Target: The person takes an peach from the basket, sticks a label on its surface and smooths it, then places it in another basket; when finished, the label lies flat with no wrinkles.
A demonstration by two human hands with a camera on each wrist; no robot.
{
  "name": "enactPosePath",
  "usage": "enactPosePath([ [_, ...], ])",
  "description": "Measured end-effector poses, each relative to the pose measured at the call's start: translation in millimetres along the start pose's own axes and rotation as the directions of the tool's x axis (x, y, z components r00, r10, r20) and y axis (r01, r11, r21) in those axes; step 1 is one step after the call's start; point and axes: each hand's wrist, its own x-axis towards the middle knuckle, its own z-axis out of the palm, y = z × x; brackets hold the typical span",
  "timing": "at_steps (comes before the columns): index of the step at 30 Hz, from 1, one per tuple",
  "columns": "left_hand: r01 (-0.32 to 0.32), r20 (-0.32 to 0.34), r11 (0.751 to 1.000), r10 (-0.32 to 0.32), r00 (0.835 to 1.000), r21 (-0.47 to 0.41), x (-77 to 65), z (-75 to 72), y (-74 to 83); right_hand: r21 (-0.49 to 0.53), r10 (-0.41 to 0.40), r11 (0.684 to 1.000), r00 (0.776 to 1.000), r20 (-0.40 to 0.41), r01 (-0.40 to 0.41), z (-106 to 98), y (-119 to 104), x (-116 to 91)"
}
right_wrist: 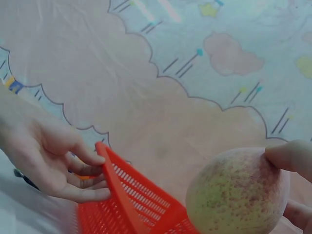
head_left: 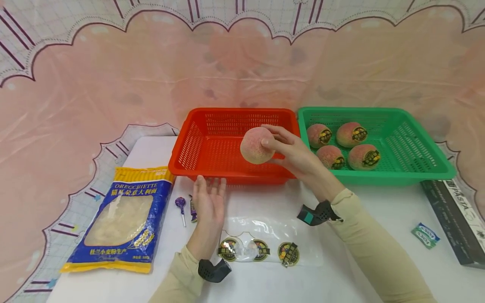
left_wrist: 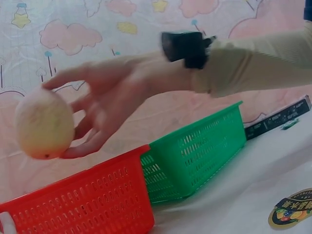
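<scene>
My right hand (head_left: 293, 149) grips a pink and pale-yellow peach (head_left: 257, 146) between thumb and fingers, above the red basket (head_left: 227, 179). The peach (right_wrist: 238, 192) shows speckled fuzzy skin in the right wrist view. My left hand (head_left: 210, 202) is at the near rim of that basket, palm turned up. In the right wrist view, the left hand's thumb (right_wrist: 90, 155) touches the rim and its fairly straight fingers lie along the outer wall. Several peaches with black-and-gold labels (head_left: 363, 157) sit in the green basket (head_left: 398, 176) to the right.
A blue and yellow orecchiette bag (head_left: 121, 219) lies at left, beside a purple lollipop (head_left: 180, 203) and a dark wrapped sweet (head_left: 193, 210). In front is a clear plastic sheet (head_left: 307, 235) with round labels. A pasta box (head_left: 454, 223) and small green packet (head_left: 426, 235) lie right.
</scene>
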Motion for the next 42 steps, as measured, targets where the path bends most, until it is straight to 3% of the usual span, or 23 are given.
enactPosePath([
  [12,-0.011,0.006,1.000,0.012,1.000,-0.023,1.4,-0.5,0.0,-0.040,-0.029,0.999,1.000,0.002,0.029,-25,17,-58],
  [22,-0.027,0.017,0.998,0.028,0.999,-0.050,5.2,-0.7,-0.5,-0.123,-0.091,0.987,0.993,0.082,0.100,-39,44,-94],
  [31,-0.026,0.034,0.996,0.029,0.999,-0.082,6.3,-0.9,-1.1,-0.240,-0.025,0.970,0.996,0.090,0.046,-50,88,-96],
  [34,-0.019,0.032,0.995,0.022,0.999,-0.095,7.4,-1.9,-1.7,-0.280,-0.009,0.960,0.998,0.060,0.025,-52,101,-90],
  [37,0.016,0.041,0.995,-0.012,0.999,-0.099,8.4,-3.6,-4.1,-0.365,-0.032,0.930,0.999,0.015,0.036,-54,111,-85],
  [40,0.115,0.092,0.993,-0.117,0.989,0.026,7.8,-6.9,-10.5,-0.442,-0.059,0.896,0.998,-0.026,0.041,-53,117,-83],
  [41,0.142,0.127,0.981,-0.158,0.979,0.131,7.1,-8.0,-13.6,-0.458,-0.063,0.888,0.997,-0.036,0.040,-52,119,-83],
  [42,0.163,0.161,0.952,-0.209,0.965,0.260,5.8,-8.9,-16.9,-0.467,-0.062,0.884,0.997,-0.042,0.035,-52,119,-83],
])
